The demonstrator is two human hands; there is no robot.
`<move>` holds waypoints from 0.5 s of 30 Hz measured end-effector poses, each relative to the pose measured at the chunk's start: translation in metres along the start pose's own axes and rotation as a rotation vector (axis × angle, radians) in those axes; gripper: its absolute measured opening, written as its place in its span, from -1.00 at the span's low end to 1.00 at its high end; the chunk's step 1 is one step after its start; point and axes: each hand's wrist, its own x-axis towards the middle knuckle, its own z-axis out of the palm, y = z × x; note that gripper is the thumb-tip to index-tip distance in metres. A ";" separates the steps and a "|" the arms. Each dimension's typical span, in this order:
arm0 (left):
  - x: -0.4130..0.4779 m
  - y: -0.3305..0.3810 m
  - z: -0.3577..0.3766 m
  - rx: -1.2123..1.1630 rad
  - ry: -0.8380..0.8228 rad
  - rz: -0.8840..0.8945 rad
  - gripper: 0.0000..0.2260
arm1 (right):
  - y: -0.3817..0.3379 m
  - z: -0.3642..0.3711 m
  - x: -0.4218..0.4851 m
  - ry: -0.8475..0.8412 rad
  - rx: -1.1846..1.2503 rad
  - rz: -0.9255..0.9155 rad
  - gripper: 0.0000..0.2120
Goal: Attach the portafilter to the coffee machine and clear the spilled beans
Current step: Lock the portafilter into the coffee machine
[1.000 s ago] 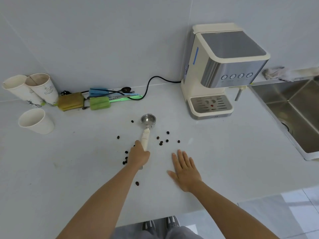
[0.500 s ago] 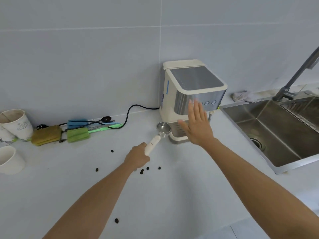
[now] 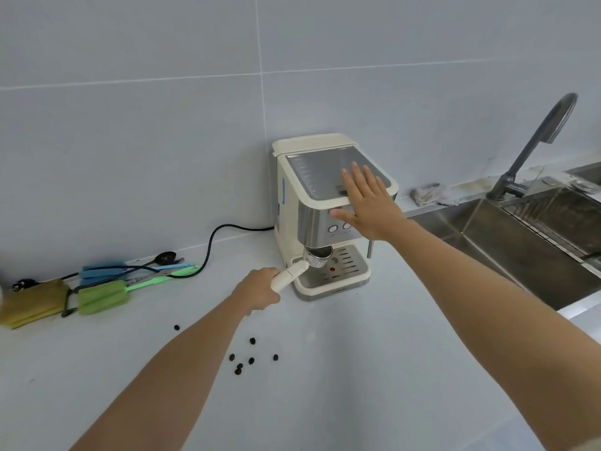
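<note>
Seating portafilter under the machine head

Left hand has its fingers wrapped around the cream handle of the portafilter. Its metal basket sits up against the underside of the coffee machine, above the drip tray. Can't tell if it's locked in. Right hand is flat, fingers spread wide, palm pressed on the machine's top front edge. Spilled beans lie scattered on the bench, near the left forearm, well apart from the machine. Sink is to the right.
</note>
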 end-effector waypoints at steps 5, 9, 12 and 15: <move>0.020 0.007 -0.008 -0.015 0.014 0.014 -0.60 | 0.008 -0.001 0.005 -0.013 -0.019 -0.070 -0.29; 0.029 0.013 -0.013 -0.033 0.020 0.042 -0.62 | 0.009 -0.002 0.005 0.004 -0.028 -0.100 -0.32; 0.033 0.015 -0.013 -0.025 0.016 0.049 -0.64 | 0.009 -0.003 0.005 0.008 -0.027 -0.100 -0.30; 0.037 0.016 -0.012 -0.043 0.005 0.046 -0.66 | 0.007 -0.006 0.003 -0.006 -0.002 -0.096 -0.01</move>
